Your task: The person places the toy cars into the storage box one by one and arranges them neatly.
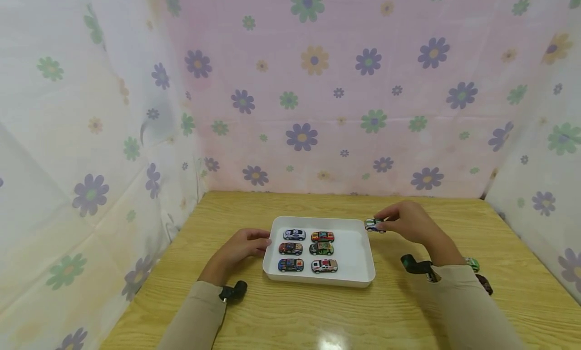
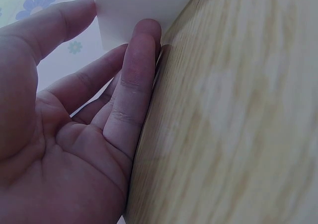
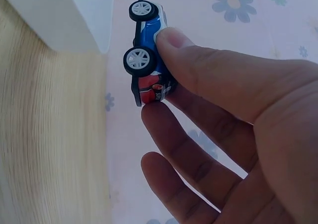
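My right hand (image 1: 410, 223) pinches a toy car (image 1: 373, 225) between thumb and fingers, just beyond the right rim of a white tray (image 1: 356, 251). In the right wrist view, the held car (image 3: 151, 50) shows blue and red sides and white-spoked wheels. Several toy cars sit inside the tray in two columns, among them a white-and-blue car (image 1: 294, 234) and a red-and-yellow car (image 1: 322, 236). At the tray's left wall rests my left hand (image 1: 242, 246); its fingertips (image 2: 148, 33) touch the outside wall, with the fingers fairly straight.
A green toy car (image 1: 473, 263) and a dark one (image 1: 484, 283) lie on the wooden table (image 1: 295, 314), partly hidden by the right sleeve. A flowered curtain (image 1: 336, 113) surrounds the table at the back and sides.
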A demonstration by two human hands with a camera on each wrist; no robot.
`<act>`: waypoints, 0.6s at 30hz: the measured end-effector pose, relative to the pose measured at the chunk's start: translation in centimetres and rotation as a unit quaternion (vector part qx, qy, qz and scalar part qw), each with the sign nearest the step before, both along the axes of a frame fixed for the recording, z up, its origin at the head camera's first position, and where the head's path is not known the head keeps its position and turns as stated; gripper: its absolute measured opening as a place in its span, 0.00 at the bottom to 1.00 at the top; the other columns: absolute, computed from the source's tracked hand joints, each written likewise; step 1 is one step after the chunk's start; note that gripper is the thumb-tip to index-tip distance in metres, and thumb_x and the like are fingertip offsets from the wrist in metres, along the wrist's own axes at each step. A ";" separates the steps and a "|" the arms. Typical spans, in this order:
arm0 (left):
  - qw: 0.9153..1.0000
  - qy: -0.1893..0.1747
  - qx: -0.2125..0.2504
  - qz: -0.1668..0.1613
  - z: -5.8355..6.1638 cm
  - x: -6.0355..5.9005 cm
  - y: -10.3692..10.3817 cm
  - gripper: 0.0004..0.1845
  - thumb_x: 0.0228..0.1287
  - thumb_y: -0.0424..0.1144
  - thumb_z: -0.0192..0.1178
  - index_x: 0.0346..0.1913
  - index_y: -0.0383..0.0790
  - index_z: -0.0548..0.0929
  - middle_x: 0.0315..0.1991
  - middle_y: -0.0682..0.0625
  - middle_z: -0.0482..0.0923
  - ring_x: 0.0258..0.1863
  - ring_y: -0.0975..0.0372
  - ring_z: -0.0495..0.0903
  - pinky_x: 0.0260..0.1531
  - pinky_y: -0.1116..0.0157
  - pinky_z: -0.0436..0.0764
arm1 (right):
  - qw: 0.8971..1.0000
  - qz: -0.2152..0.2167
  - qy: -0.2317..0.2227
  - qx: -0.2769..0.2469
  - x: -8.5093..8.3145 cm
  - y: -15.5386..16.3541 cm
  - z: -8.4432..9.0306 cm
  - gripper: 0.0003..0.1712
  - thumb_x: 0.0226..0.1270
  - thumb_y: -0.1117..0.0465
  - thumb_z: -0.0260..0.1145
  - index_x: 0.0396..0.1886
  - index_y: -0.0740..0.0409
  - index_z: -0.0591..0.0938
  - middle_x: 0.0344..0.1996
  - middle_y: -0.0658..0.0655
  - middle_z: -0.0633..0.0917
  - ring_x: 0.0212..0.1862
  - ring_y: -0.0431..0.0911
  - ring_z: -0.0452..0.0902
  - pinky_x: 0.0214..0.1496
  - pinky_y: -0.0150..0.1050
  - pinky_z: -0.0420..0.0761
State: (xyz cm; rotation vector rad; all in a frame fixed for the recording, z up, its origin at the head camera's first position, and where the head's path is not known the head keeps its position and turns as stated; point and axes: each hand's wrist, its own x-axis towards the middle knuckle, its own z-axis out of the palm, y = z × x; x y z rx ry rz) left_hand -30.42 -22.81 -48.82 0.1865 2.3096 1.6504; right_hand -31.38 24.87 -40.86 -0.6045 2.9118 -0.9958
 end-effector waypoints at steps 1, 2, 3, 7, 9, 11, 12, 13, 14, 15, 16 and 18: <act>1.000 0.001 0.000 -0.001 0.0 0.0 0.0 0.27 0.70 0.48 0.68 0.65 0.37 0.81 0.59 0.44 0.84 0.51 0.56 0.86 0.53 0.60 0.87 | 1.000 0.002 -0.001 -0.001 -0.1 -0.3 0.0 0.16 0.68 0.54 0.74 0.53 0.52 0.90 0.35 0.47 0.92 0.40 0.46 0.87 0.40 0.41 0.83; 1.000 0.000 0.000 0.000 0.0 0.0 0.0 0.27 0.70 0.48 0.68 0.65 0.38 0.81 0.59 0.44 0.84 0.50 0.56 0.86 0.53 0.61 0.87 | 1.000 0.003 0.000 -0.001 -0.1 -0.6 0.0 0.16 0.68 0.54 0.75 0.52 0.52 0.90 0.34 0.47 0.92 0.40 0.46 0.87 0.41 0.41 0.83; 1.000 0.000 0.000 0.000 -0.1 -0.1 0.0 0.27 0.69 0.48 0.68 0.66 0.37 0.81 0.59 0.44 0.84 0.50 0.56 0.86 0.52 0.61 0.87 | 1.000 0.003 0.000 -0.001 -0.1 -0.9 0.1 0.15 0.68 0.55 0.75 0.52 0.53 0.91 0.34 0.47 0.92 0.39 0.46 0.87 0.41 0.41 0.83; 1.000 0.001 0.002 0.002 -0.2 -0.2 0.0 0.28 0.69 0.48 0.69 0.66 0.36 0.80 0.58 0.43 0.84 0.50 0.56 0.87 0.51 0.60 0.88 | 1.000 0.007 0.002 0.000 -0.3 -2.0 0.1 0.14 0.67 0.56 0.75 0.51 0.54 0.91 0.35 0.48 0.92 0.38 0.42 0.86 0.41 0.42 0.85; 1.000 0.000 0.003 0.002 -0.2 -0.2 0.0 0.28 0.69 0.48 0.69 0.66 0.36 0.80 0.57 0.43 0.85 0.50 0.56 0.86 0.51 0.60 0.88 | 1.000 0.005 -0.002 -0.001 -0.4 -2.6 0.0 0.14 0.67 0.57 0.75 0.50 0.54 0.91 0.36 0.48 0.92 0.38 0.41 0.86 0.41 0.42 0.86; 1.000 0.001 0.003 0.001 -0.3 -0.3 0.0 0.28 0.69 0.48 0.69 0.66 0.36 0.80 0.57 0.43 0.84 0.50 0.56 0.86 0.51 0.60 0.88 | 1.000 0.006 -0.008 -0.002 -0.6 -3.1 -0.1 0.13 0.66 0.57 0.76 0.49 0.53 0.91 0.35 0.48 0.92 0.38 0.42 0.86 0.41 0.42 0.86; 1.000 0.002 0.002 0.001 -0.2 -0.2 0.0 0.28 0.70 0.48 0.69 0.66 0.36 0.80 0.57 0.43 0.84 0.50 0.56 0.86 0.51 0.60 0.88 | 1.000 0.008 -0.010 -0.004 -0.7 -3.3 -0.2 0.13 0.66 0.58 0.76 0.48 0.53 0.92 0.35 0.48 0.92 0.38 0.42 0.87 0.41 0.42 0.86; 1.000 0.002 0.002 0.001 -0.2 -0.2 0.0 0.28 0.70 0.48 0.68 0.66 0.36 0.80 0.58 0.43 0.84 0.50 0.56 0.86 0.51 0.60 0.88 | 1.000 0.009 -0.014 -0.005 -0.8 -3.5 -0.3 0.12 0.66 0.58 0.76 0.48 0.53 0.92 0.35 0.48 0.92 0.37 0.43 0.87 0.40 0.42 0.85; 1.000 0.002 0.001 0.001 -0.2 -0.2 -0.1 0.28 0.70 0.48 0.68 0.66 0.36 0.80 0.58 0.43 0.84 0.50 0.56 0.86 0.52 0.60 0.88 | 1.000 0.008 -0.017 -0.006 -0.9 -3.7 -0.4 0.12 0.66 0.58 0.76 0.47 0.53 0.92 0.35 0.48 0.92 0.37 0.44 0.87 0.40 0.41 0.85; 1.000 0.002 0.001 0.001 -0.2 -0.2 -0.1 0.28 0.70 0.48 0.68 0.66 0.36 0.80 0.58 0.43 0.84 0.50 0.56 0.86 0.52 0.60 0.87 | 1.000 0.009 -0.020 -0.008 -1.0 -3.9 -0.5 0.11 0.65 0.58 0.76 0.47 0.53 0.92 0.35 0.49 0.92 0.37 0.45 0.88 0.40 0.41 0.85; 1.000 0.002 0.000 0.001 -0.2 -0.2 -0.1 0.28 0.70 0.49 0.68 0.66 0.37 0.80 0.58 0.44 0.84 0.50 0.56 0.86 0.52 0.60 0.87 | 1.000 0.009 -0.023 -0.008 -1.1 -4.1 -0.6 0.11 0.65 0.58 0.77 0.47 0.53 0.92 0.35 0.49 0.92 0.37 0.45 0.88 0.39 0.41 0.85; 1.000 0.002 -0.001 -0.001 -0.1 -0.2 -0.1 0.28 0.69 0.49 0.69 0.66 0.37 0.80 0.59 0.44 0.84 0.50 0.56 0.86 0.52 0.60 0.87 | 1.000 0.010 -0.028 -0.008 -1.4 -4.5 -0.8 0.11 0.65 0.58 0.77 0.46 0.52 0.92 0.37 0.50 0.92 0.37 0.45 0.88 0.39 0.41 0.85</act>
